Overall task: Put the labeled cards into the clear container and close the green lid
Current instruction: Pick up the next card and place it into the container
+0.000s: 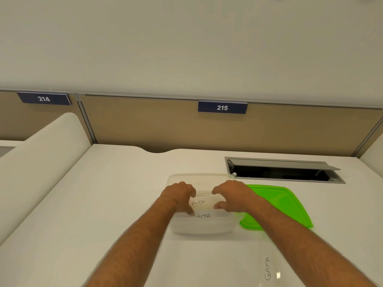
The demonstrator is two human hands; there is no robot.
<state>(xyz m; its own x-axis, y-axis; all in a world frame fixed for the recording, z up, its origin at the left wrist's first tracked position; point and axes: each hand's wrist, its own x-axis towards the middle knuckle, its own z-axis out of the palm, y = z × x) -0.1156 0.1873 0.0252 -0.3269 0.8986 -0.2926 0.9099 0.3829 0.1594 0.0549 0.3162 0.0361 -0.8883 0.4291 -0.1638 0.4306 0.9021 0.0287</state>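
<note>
Carefully, my hands — left (180,196), right (232,195) — pinch the LION card (202,202) over the box (203,226); tilted, it may jam above BETA (203,216).

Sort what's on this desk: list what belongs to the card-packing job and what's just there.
Job: LION card, BETA card, GAMA card, container, green lid, left hand, right hand.

Just there: cable hatch, sign 214, sign 215.
</note>
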